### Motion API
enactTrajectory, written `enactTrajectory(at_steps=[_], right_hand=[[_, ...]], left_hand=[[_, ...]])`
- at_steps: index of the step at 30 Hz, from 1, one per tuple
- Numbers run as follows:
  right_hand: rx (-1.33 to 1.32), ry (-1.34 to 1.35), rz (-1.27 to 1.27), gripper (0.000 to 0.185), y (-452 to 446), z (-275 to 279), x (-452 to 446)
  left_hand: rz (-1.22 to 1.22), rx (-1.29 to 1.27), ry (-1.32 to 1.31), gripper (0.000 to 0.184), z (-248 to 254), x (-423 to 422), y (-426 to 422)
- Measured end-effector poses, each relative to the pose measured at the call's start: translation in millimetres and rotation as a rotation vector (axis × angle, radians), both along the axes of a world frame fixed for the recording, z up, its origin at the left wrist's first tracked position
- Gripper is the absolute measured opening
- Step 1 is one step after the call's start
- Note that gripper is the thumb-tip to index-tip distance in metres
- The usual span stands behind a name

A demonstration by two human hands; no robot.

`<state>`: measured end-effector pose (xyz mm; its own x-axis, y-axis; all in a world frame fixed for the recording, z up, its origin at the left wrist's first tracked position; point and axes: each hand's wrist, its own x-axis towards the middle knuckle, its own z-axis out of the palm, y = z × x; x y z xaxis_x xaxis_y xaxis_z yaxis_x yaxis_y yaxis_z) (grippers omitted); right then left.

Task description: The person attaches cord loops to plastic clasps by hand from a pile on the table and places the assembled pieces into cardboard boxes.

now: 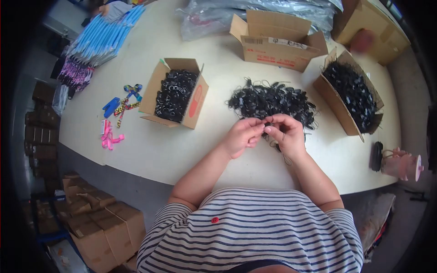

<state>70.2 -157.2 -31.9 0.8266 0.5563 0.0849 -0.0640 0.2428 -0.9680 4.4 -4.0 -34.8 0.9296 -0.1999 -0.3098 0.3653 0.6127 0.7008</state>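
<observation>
My left hand (244, 136) and my right hand (287, 135) meet at the near edge of a pile of small black looped parts (273, 101). The fingers of both are pinched together on a small dark piece between them, too small to make out fully. A thin black loop hangs below my right hand. To the left stands an open cardboard box (196, 102) holding black parts with metal rings. On the right, a tilted open box (334, 103) is full of black parts with loops.
An empty-looking open carton (277, 50) and plastic bags (205, 20) lie at the back. At left are a blue stapler (111, 107), patterned lanyard (132, 98), pink strap (108, 139) and blue packets (104, 38). A pink cup (403, 165) stands at the right edge.
</observation>
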Motion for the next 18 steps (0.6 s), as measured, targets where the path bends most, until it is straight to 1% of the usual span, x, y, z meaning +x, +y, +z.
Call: enactTrajectory(at_steps=[4, 5, 7, 9, 12, 15, 18], right_hand=[[0.018, 0.045, 0.011, 0.02, -0.3, 4.7, -2.0], [0.003, -0.053, 0.046, 0.02, -0.3, 9.8, -0.3], [-0.004, -0.066, 0.071, 0.02, -1.3, 5.3, 0.7], [-0.007, -0.089, 0.043, 0.02, -1.0, 3.0, 0.2], [-0.047, -0.196, -0.011, 0.018, -2.5, 2.1, -0.3], [-0.034, -0.222, -0.023, 0.018, -1.9, 7.5, -3.0], [-0.022, -0.187, -0.006, 0.019, -2.1, 5.3, -3.3]], left_hand=[[-0.024, -0.011, -0.023, 0.016, -5.3, 0.5, 0.1], [-0.029, -0.021, -0.034, 0.017, -5.4, 0.4, 0.3], [-0.028, -0.033, -0.03, 0.018, -3.3, 0.0, 0.8], [-0.019, -0.045, -0.002, 0.018, -1.7, 0.3, 0.2], [-0.019, -0.073, 0.005, 0.017, -5.4, 0.2, 0.5], [-0.035, -0.103, -0.001, 0.014, -4.1, -0.5, 1.2], [-0.051, -0.136, 0.023, 0.01, -6.7, 0.0, 1.4]])
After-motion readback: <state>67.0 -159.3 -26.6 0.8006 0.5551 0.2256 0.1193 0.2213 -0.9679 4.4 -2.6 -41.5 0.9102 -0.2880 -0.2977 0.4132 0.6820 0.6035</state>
